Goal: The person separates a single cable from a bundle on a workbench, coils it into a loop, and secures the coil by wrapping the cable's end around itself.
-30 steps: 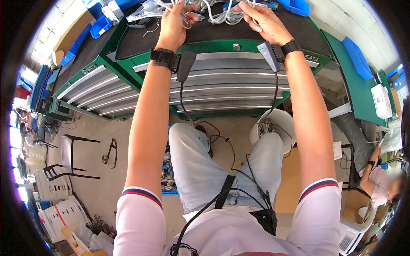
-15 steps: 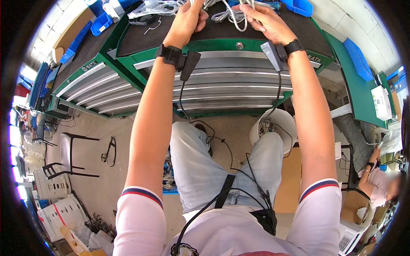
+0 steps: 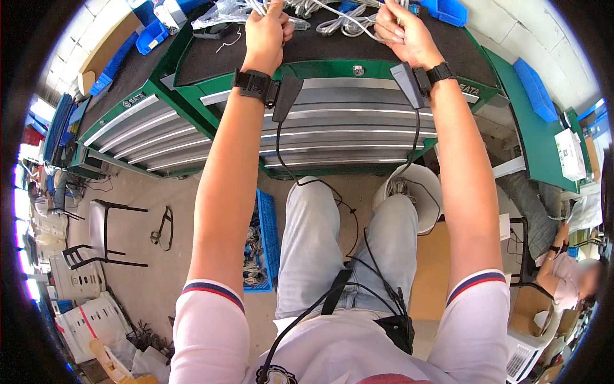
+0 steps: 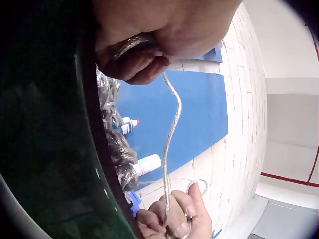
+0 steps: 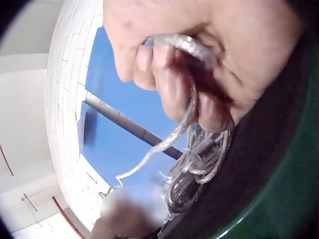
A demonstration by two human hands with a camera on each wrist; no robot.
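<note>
"Where's the pale cable (image 4: 172, 127)?"
"Top of the frame, strung between the left hand (image 3: 263, 37) and right hand (image 3: 407, 37), each grip curled round it."
"And nearby?"
"Bundled cords (image 5: 188, 177) on the dark surface (image 3: 307, 54)."

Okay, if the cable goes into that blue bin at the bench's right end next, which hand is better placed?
Probably your right hand: it has the cable in its grip and is close to the blue bin; the left hand, also holding cable, is much farther away.
</note>
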